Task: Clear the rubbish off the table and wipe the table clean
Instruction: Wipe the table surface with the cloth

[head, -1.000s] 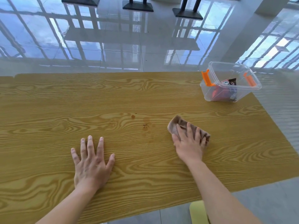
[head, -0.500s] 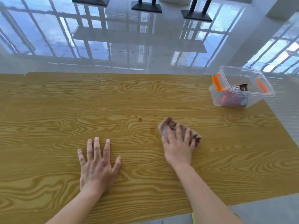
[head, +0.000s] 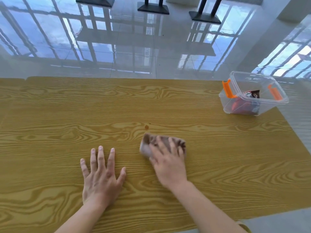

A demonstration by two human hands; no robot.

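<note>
Cloth point(head: 146, 146) at centre, under the blurred, apparently flat right hand point(head: 168, 165), wipes the table point(head: 50, 111); left hand point(head: 101, 175) lies open; stain point(head: 146, 127) just above awaits.

One wood-grain desk point(head: 67, 115) fills the view. Two hands lie on it: one left hand point(head: 101, 179) and one right hand point(head: 168, 167). There is one brown cloth point(head: 146, 145). One clear plastic container point(head: 227, 105) sits at the desk's far right corner. It has two orange latches, a near latch point(head: 227, 89) and a far latch point(head: 275, 92). Inside it one dark wrapper point(head: 252, 94) shows plainly. More red and blue packaging lies beneath, too jumbled to count. One round brown stain point(head: 146, 127) marks the wood. On the tiled floor beyond stand three black bases: a left base point(head: 95, 0), a middle base point(head: 153, 9) and a right base point(head: 204, 18).
</note>
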